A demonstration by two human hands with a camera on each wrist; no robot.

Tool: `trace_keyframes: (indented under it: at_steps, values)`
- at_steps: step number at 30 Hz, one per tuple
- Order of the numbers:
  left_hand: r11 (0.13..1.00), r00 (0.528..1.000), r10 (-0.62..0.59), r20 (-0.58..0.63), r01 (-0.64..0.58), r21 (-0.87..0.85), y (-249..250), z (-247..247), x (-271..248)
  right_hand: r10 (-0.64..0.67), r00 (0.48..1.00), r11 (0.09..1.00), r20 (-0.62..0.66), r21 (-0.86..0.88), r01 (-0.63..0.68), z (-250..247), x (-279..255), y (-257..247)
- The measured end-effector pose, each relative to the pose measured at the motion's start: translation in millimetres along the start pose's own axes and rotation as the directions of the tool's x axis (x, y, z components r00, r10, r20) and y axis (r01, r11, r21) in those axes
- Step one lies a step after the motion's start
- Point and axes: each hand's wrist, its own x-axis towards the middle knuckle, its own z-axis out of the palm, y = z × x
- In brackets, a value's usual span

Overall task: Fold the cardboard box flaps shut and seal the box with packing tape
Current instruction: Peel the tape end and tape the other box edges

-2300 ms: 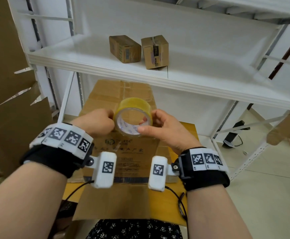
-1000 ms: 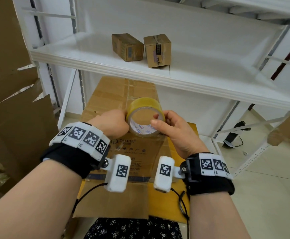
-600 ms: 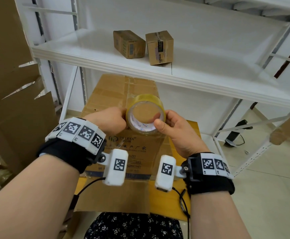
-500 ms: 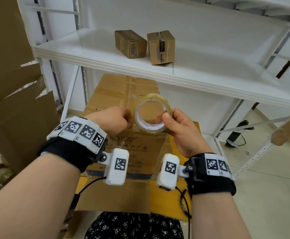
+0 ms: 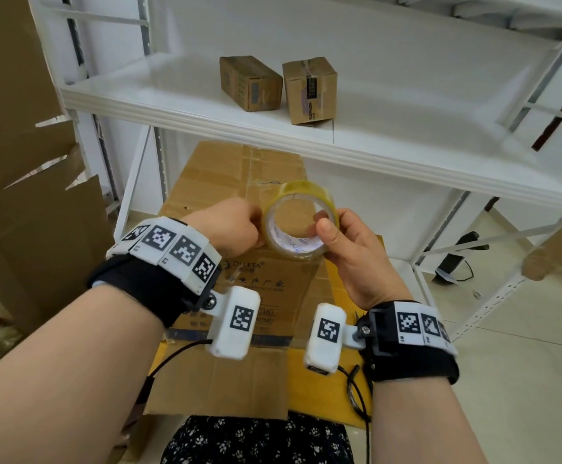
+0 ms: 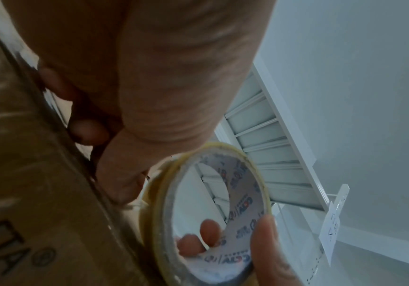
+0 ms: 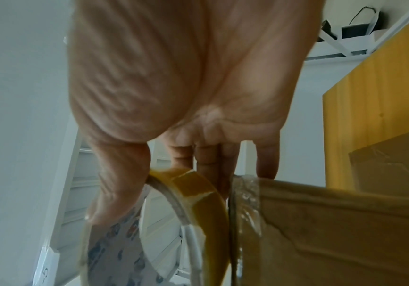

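Note:
A large brown cardboard box (image 5: 212, 175) lies in front of me with its flaps down and clear tape along the centre seam. Both hands hold a yellowish tape roll (image 5: 298, 192) just above its top. My right hand (image 5: 353, 256) grips the roll, thumb on the near rim and fingers through the core. My left hand (image 5: 229, 229) is curled into a fist, and its thumb presses the roll's outer face. In the left wrist view the tape roll (image 6: 245, 193) shows its printed core beside the box (image 6: 26, 212). Whether a loose tape end is pinched is hidden.
A white metal shelf (image 5: 206, 108) juts out above the box's far end and carries two small cardboard boxes (image 5: 249, 83) (image 5: 309, 88). Flattened cardboard (image 5: 22, 212) is stacked at the left. A yellow board (image 5: 323, 390) lies under the box. Tiled floor (image 5: 523, 363) lies to the right.
Both hands and the roll have shifted a little to the right over the box. The roll has been turned in the fingers, and its hole now faces me more squarely.

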Motion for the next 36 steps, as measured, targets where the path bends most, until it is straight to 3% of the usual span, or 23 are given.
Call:
trace_keyframes:
  at_steps: [8, 16, 21, 28, 36]
  values:
    - [0.992, 1.000, -0.015, -0.022, 0.013, -0.122, -3.1, 7.4, -0.2, -0.013, 0.999, 0.998, -0.029, -0.069, 0.011, -3.0, -2.4, 10.1]
    - [0.994, 0.999, -0.044, -0.018, 0.041, -0.103, -11.1, 1.2, 1.3, 0.000, 1.000, 1.000, -0.022, -0.028, 0.000, 5.9, 2.5, 5.6]
    - [0.997, 0.998, -0.066, 0.020, 0.067, -0.047, -14.2, -13.3, 1.6, 0.014, 0.998, 0.989, 0.055, -0.146, -0.006, 14.0, 3.9, 8.2]
    - [0.995, 0.997, -0.074, 0.023, 0.075, -0.071, -19.4, -7.1, 4.6, 0.021, 0.999, 0.987, 0.043, -0.161, -0.014, 9.5, 3.7, 2.9]
    - [0.995, 1.000, -0.023, 0.019, 0.025, -0.101, -20.6, -5.4, -0.4, 0.062, 0.998, 0.996, -0.003, 0.060, -0.062, -2.5, -1.0, -1.9]
